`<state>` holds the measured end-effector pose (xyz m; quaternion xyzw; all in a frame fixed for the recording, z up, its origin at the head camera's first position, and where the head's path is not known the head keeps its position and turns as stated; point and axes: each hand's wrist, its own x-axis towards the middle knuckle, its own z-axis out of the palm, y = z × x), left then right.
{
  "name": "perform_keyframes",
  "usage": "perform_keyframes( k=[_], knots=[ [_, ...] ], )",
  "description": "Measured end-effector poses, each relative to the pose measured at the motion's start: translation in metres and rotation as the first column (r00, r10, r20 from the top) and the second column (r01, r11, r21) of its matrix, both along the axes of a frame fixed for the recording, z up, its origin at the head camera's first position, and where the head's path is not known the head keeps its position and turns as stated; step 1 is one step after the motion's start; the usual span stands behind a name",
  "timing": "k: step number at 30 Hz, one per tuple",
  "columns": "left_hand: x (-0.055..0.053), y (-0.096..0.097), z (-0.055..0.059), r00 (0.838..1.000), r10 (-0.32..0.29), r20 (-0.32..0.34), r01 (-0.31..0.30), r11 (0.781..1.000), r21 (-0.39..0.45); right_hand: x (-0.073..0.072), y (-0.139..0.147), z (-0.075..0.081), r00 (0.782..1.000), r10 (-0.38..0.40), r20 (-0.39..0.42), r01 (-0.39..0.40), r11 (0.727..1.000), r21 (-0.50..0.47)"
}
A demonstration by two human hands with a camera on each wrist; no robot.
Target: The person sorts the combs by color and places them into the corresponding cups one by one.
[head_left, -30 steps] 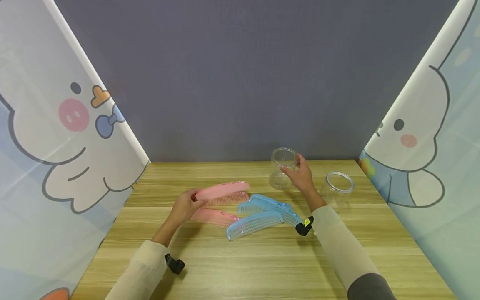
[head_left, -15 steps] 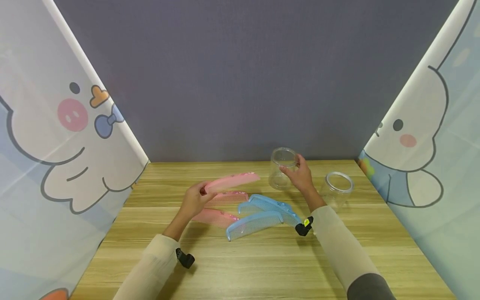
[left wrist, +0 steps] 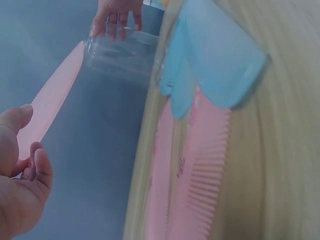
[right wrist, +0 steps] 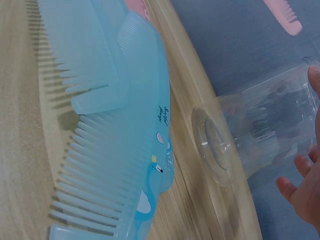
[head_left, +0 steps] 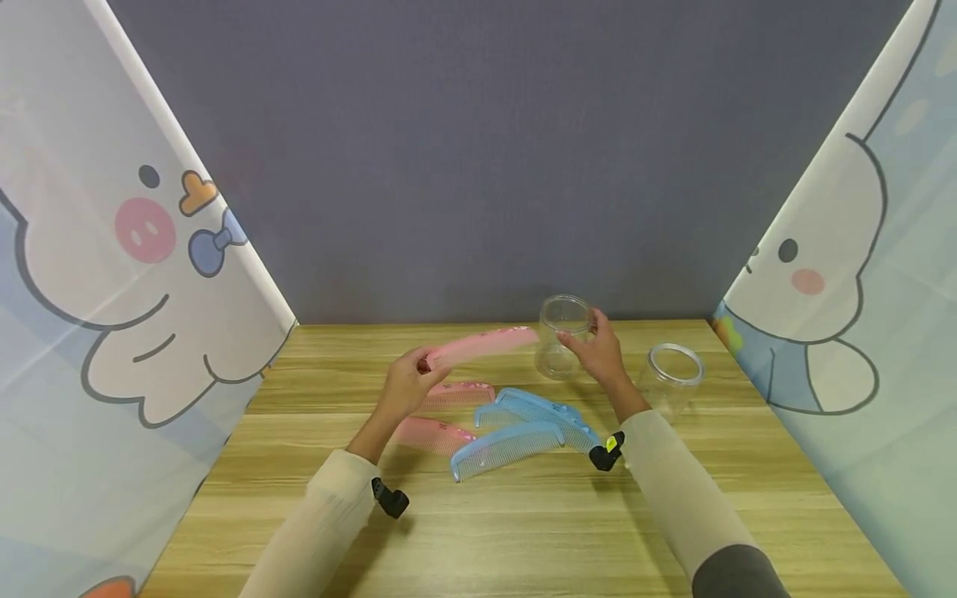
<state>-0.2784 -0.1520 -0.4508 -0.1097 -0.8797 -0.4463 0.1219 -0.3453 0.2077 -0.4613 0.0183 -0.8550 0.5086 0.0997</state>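
Note:
Pinched by one end between thumb and fingers of my left hand, a pink comb is held above the table. Its far end points toward a clear plastic jar, as the left wrist view also shows. My right hand holds that jar near its rim, thumb and fingers to either side. The jar stands upright on its base. Two more pink combs lie below my left hand, one behind and one nearer. Several blue combs overlap to their right.
A second clear jar stands to the right, beside my right forearm. The wooden table ends at a dark grey panel behind. Cartoon-printed sheets flank both sides.
My left hand has lifted the pink comb off the pile and carried it right and away from me, toward the held jar. My right hand and that jar have stayed put.

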Motion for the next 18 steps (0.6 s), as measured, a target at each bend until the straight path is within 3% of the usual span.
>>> perform_keyframes(
  k=[18],
  knots=[
    [-0.022,0.033,0.014,0.998,-0.046,-0.034,0.048,0.997,0.065,0.003,0.000,0.001,1.000,0.005,0.015,-0.006,1.000,0.022]
  ],
)
